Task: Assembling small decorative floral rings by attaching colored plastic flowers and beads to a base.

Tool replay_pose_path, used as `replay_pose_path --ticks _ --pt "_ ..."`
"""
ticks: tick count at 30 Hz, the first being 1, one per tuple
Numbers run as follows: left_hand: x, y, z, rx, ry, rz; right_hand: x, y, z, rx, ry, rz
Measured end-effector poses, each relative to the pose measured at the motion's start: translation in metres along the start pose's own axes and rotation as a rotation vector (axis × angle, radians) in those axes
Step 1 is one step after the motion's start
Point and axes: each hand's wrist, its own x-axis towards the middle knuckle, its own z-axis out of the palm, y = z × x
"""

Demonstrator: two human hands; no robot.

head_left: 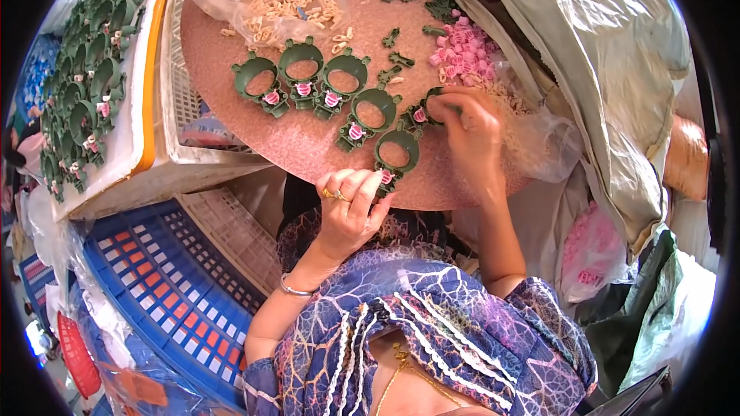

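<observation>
At the table's near edge, my left hand [351, 200] is closed around the narrow lower end of a green ring-shaped plastic part [398, 166], which has a pink striped piece on it. My right hand [472, 135] has its fingers curled at the rim of another green ring-shaped part [412, 118], covering much of that ring. Several similar parts [344, 75] lie in an arc to the left, each with a pink piece below its ring. Beyond my right hand lies a pile of small pink pieces [465, 52].
Cream-coloured pieces [293, 11] spill from a clear bag on the round pinkish table [308, 154]. Small dark green pieces [399, 59] lie beyond. A white foam box lid [131, 127] bearing many green parts stands left, above a blue basket [166, 285]. Grey sacking [586, 69] borders the right.
</observation>
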Motion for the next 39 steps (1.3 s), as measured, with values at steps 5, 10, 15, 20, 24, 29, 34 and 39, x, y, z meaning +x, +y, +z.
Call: replay_pose_path --ticks 5,10,15,20,24,29,34,39 --pt "0.001 -0.002 -0.002 0.035 -0.008 0.038 -0.002 0.009 -0.008 -0.128 0.174 0.093" --pt "0.002 0.0 -0.005 0.01 -0.04 0.052 -0.014 0.018 -0.003 0.077 -0.019 0.153" --pt "0.004 -0.004 -0.005 0.089 0.045 -0.015 0.021 0.014 -0.007 -0.168 0.055 -0.12" --pt "0.014 -0.002 0.0 0.114 0.068 -0.06 0.058 0.013 0.002 -0.061 -0.169 -0.239" --pt "0.016 0.0 0.003 0.144 0.039 -0.093 0.07 0.01 0.023 -0.1 -0.252 -0.29" --pt "0.014 0.003 -0.003 0.158 -0.008 -0.103 0.071 0.011 0.029 -0.051 -0.276 -0.296" --pt "0.022 0.0 -0.005 0.201 -0.02 -0.049 0.07 0.003 0.027 -0.062 -0.195 -0.298" --pt "0.032 -0.014 -0.011 0.027 0.14 -0.166 0.073 -0.005 0.006 0.123 -0.138 -0.14"
